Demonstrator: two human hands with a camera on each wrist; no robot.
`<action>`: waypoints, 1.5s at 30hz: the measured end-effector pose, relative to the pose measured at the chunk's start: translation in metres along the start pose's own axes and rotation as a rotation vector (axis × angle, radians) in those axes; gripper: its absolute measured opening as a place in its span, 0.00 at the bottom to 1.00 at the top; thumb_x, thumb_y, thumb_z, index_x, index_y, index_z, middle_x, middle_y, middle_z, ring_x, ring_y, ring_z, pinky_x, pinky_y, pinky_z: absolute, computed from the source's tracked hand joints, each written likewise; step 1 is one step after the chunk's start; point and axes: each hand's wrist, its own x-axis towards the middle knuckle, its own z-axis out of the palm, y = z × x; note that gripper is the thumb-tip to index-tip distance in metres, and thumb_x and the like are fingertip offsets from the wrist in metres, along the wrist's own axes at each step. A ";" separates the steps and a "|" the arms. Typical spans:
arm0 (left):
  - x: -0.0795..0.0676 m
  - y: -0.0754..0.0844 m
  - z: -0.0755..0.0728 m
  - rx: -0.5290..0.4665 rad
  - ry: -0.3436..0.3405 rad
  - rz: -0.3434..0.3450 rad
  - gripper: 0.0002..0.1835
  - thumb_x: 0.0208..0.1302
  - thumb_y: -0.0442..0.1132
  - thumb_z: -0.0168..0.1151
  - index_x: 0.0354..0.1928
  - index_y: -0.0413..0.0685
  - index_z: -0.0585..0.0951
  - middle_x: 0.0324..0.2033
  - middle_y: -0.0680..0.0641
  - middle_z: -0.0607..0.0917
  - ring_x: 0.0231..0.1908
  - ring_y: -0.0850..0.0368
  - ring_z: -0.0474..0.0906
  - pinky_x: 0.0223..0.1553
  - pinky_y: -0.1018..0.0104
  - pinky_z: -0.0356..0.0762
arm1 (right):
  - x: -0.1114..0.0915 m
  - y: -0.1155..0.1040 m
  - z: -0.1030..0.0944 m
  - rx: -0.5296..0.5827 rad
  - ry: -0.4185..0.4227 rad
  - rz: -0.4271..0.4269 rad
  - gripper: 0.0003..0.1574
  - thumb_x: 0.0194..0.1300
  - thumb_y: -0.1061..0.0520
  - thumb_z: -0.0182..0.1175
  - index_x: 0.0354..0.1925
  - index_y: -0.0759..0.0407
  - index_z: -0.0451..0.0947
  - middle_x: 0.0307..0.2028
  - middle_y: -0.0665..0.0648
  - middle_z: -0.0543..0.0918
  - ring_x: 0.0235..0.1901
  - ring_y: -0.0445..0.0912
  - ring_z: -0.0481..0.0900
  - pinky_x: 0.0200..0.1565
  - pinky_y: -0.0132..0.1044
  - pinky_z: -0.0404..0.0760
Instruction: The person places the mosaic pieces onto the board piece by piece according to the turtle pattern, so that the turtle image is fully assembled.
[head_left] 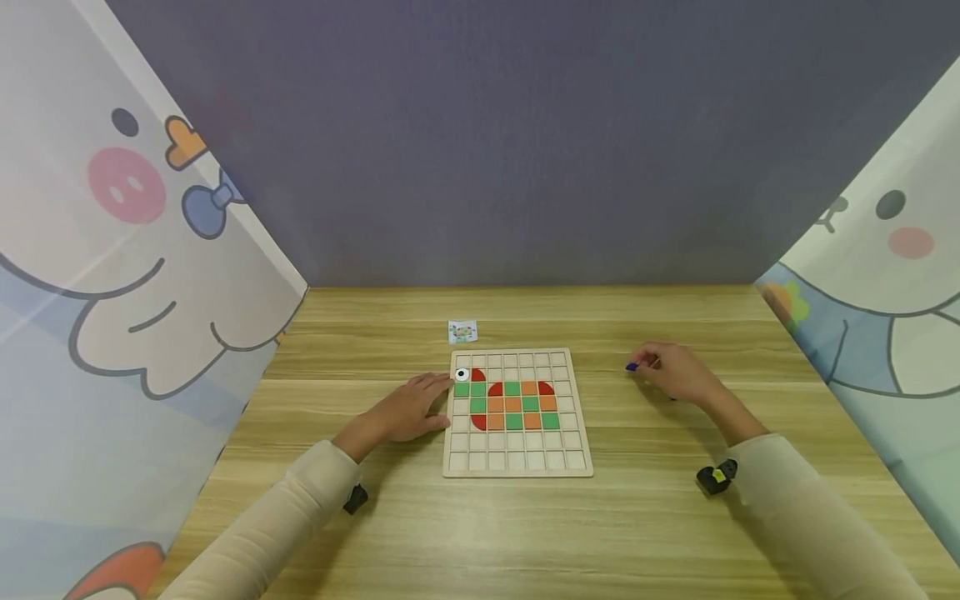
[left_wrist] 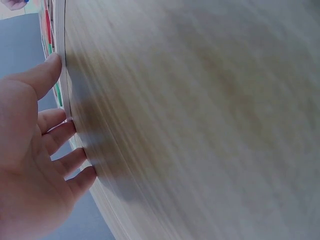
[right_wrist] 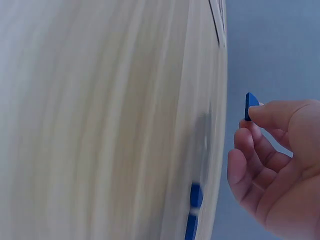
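Observation:
A square wooden grid board [head_left: 497,461] lies on the table, several of its cells filled with green, orange and red tiles, some of the red ones rounded. At its upper left corner sits a white tile with a black eye [head_left: 462,375]. My left hand [head_left: 408,408] is at the board's left edge, fingers loosely extended and fingertips right at the rim. Right of the board, my right hand [head_left: 678,373] pinches a small blue tile with a curved side [right_wrist: 249,106] between thumb and fingers, raised above the table in the right wrist view.
Two more blue pieces [right_wrist: 196,196] lie on the table below my right hand, mostly hidden by it in the head view. Behind the board is a small printed picture card [head_left: 462,332]. A grey panel [head_left: 525,167] closes off the table's back edge, with cartoon-printed sheets at both sides.

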 end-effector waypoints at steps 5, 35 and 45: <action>-0.001 0.001 -0.001 -0.006 0.001 -0.007 0.38 0.71 0.51 0.61 0.74 0.39 0.61 0.72 0.39 0.64 0.72 0.37 0.57 0.71 0.42 0.57 | 0.005 -0.015 0.011 0.083 0.003 -0.006 0.06 0.70 0.61 0.60 0.44 0.59 0.82 0.34 0.54 0.83 0.32 0.45 0.79 0.32 0.36 0.79; -0.001 0.000 0.002 -0.009 -0.010 -0.020 0.38 0.71 0.52 0.60 0.75 0.41 0.61 0.73 0.40 0.63 0.73 0.37 0.56 0.72 0.42 0.56 | 0.024 -0.112 0.079 0.434 -0.276 -0.038 0.06 0.68 0.58 0.63 0.43 0.57 0.84 0.33 0.53 0.85 0.26 0.47 0.77 0.23 0.34 0.78; -0.001 0.000 0.001 -0.014 -0.007 -0.016 0.39 0.71 0.52 0.60 0.75 0.41 0.60 0.73 0.40 0.63 0.73 0.37 0.56 0.72 0.43 0.55 | 0.030 -0.145 0.097 0.386 -0.317 -0.095 0.02 0.64 0.60 0.66 0.37 0.55 0.85 0.30 0.49 0.84 0.26 0.40 0.77 0.28 0.31 0.76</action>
